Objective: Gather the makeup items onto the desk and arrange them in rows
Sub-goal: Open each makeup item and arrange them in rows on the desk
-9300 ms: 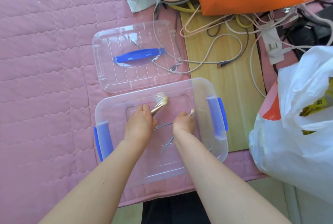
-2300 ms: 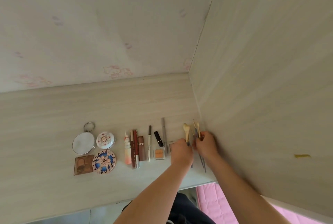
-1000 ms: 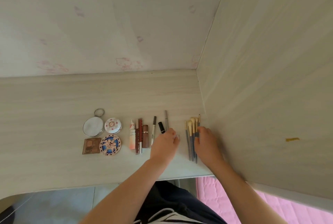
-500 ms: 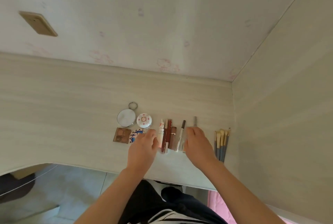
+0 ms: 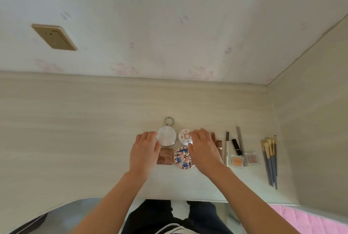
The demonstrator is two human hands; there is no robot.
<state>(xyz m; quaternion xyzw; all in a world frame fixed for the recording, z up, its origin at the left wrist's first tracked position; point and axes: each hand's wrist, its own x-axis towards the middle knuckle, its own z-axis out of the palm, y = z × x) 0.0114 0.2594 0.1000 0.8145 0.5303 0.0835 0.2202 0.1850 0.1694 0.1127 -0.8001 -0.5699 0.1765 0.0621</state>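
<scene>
Nearly done: items lie in rows on the pale wooden desk [image 5: 75, 139]; my left hand [image 5: 144, 151] and right hand [image 5: 204, 149], fingers loosely spread and holding nothing, nudge the round silver mirror compact [image 5: 166, 136] and small floral-lidded white compact [image 5: 185, 136] straight.

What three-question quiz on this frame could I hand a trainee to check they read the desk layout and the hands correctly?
1. True or false: the makeup brushes lie at the right end of the line, nearest the side panel.
2. Which item does the left hand touch? A) round mirror compact B) black lipstick C) orange blush pan
3. Fill in: the blue floral compact sits directly right of the brown square ______.

Key: 1 true; 2 A; 3 palette. The right hand rests over the small white compact; neither hand lifts anything.
</scene>
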